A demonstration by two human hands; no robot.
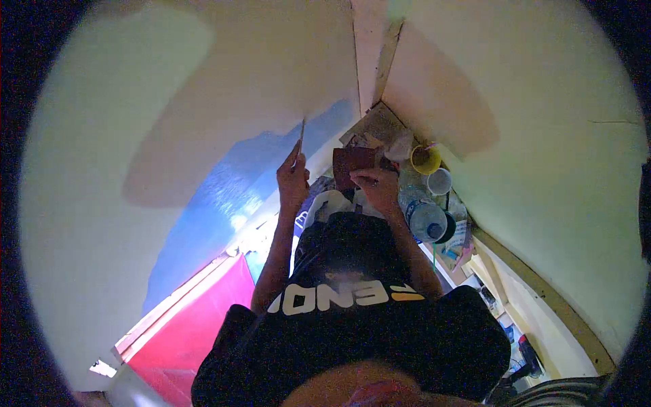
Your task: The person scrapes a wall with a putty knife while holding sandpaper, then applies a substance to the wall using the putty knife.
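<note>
My left hand (pixel 293 182) is closed around a thin paintbrush (pixel 302 132), its tip up against the wall (pixel 264 88). That tip is close to the upper edge of a glossy blue area (pixel 234 173) on the wall. In front of my body, my right hand (pixel 378 186) has its fingers bent at the edge of a dark red-brown, square-looking thing (pixel 351 163). The fingers partly cover it, and its kind cannot be made out.
A yellow cup (pixel 426 159), a white cup (pixel 439 181) and a large clear plastic bottle (pixel 426 220) stand to the right. Beyond them rises a pale right-hand wall (pixel 542 169). A pink-red panel (pixel 193 332) lies at lower left. Shadows fall on both walls.
</note>
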